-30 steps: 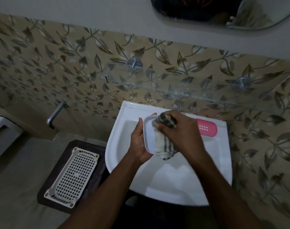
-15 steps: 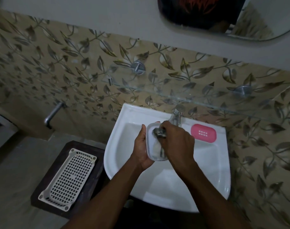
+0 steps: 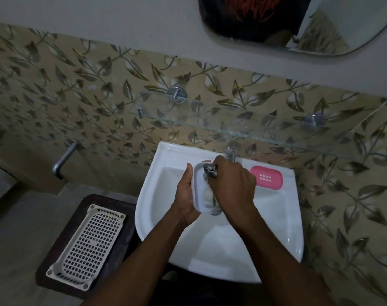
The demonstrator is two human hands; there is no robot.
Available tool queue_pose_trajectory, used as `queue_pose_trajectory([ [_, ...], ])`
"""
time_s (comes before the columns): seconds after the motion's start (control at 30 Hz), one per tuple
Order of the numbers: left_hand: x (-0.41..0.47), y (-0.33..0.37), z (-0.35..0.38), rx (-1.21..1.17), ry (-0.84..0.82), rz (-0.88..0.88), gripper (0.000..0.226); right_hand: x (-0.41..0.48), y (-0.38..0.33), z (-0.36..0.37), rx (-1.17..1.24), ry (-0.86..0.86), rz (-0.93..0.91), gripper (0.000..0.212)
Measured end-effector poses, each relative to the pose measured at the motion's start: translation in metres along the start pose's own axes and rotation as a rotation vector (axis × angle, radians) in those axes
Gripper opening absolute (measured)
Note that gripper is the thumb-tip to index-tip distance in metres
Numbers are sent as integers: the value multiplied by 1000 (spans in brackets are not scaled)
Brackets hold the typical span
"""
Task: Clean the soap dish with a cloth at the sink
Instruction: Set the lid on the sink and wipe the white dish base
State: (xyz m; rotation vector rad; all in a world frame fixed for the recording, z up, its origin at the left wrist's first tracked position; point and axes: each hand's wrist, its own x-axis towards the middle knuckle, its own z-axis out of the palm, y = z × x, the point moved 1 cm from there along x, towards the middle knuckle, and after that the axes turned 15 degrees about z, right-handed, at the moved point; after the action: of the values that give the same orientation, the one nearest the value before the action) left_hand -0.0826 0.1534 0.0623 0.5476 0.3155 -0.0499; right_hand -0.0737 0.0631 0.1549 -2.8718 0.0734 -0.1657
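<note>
A white soap dish [image 3: 198, 191] is held over the white sink [image 3: 276, 217], tilted on its side. My left hand [image 3: 185, 193] grips it from the left edge. My right hand [image 3: 231, 186] is closed on a striped cloth [image 3: 210, 197] and presses it into the dish's hollow. Part of the cloth bunches out above my fingers and hangs past the dish's lower end. A pink perforated soap dish insert [image 3: 266, 177] lies on the sink's back ledge to the right.
The tap [image 3: 231, 152] stands just behind my right hand. A glass shelf [image 3: 243, 133] juts from the leaf-patterned wall above the sink. A white plastic basket [image 3: 86, 246] rests on a dark stool at the left. A wall tap [image 3: 63, 159] is further left.
My right hand slid the cloth down into the dish; the cloth hung loose over the dish's edge before and is now tucked inside. The view has dipped slightly.
</note>
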Motion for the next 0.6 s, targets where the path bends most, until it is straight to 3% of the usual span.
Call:
queue_pose_trajectory([
  [0.13, 0, 0, -5, -23, 21, 37, 60, -14, -10, 5, 233, -153, -15, 18],
  [0.23, 3, 5, -8, 51, 64, 58, 50, -18, 3, 3, 77, -325, -45, 20],
  [0.33, -1, 11, 1, 76, 43, 36, 52, -10, 14, -2, -58, -186, -16, 18],
  [0.47, -9, 2, 14, 142, 38, 9, 51, -9, -1, 1, 93, 20, 41, 13],
  [0.53, -12, 1, 15, 34, 57, 17, 53, -16, -9, 5, 230, 10, 33, 11],
  [0.6, -10, 6, 8, -9, 60, 32, 57, -23, -4, 8, 286, -114, 6, 12],
])
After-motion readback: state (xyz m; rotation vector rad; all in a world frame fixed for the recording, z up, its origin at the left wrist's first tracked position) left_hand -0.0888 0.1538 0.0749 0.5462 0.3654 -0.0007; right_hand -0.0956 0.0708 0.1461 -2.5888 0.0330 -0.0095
